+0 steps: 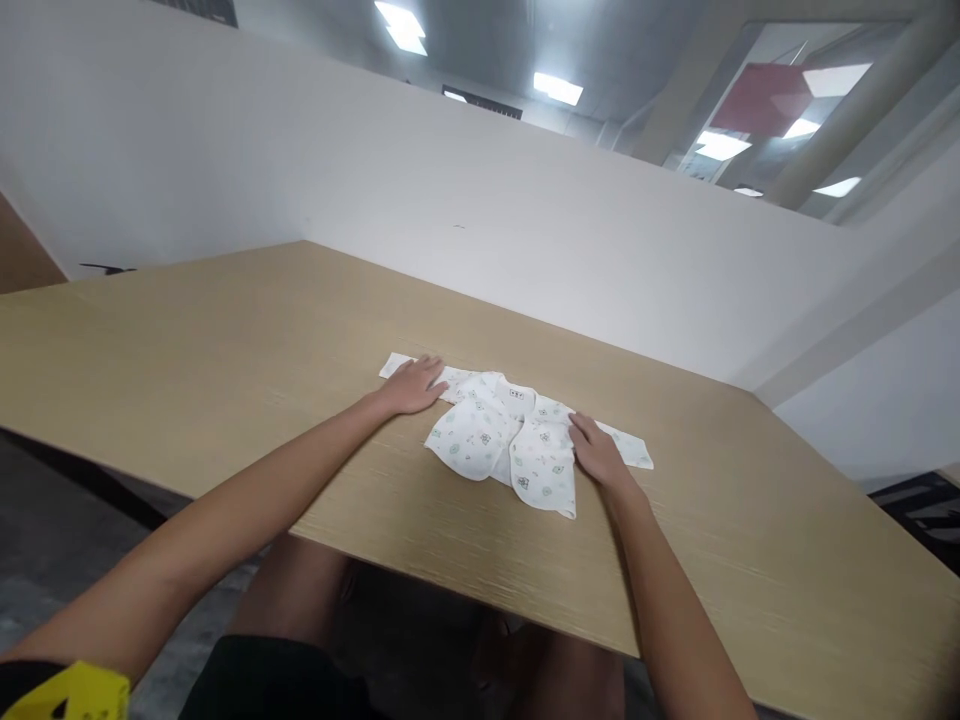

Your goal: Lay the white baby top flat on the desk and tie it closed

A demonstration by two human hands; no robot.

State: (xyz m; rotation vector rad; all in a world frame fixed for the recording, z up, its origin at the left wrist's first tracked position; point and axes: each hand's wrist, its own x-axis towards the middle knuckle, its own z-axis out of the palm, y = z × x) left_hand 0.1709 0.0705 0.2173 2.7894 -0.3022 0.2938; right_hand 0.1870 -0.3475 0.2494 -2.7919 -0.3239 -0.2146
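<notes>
A small white baby shirt [504, 440] with little green and dark prints lies spread flat on the wooden table [225, 360], front up, sleeves stretched out to both sides. My left hand [415, 385] rests flat on the left sleeve, fingers stretched out. The right hand [595, 452] lies on the shirt's right side near the other sleeve, fingers extended and pressing the fabric down. Neither hand grips anything.
The light wooden table runs wide to the left and right, with its near edge [420, 585] just over my knees. A plain white wall [480, 220] stands directly behind the table. Grey floor shows at the lower left.
</notes>
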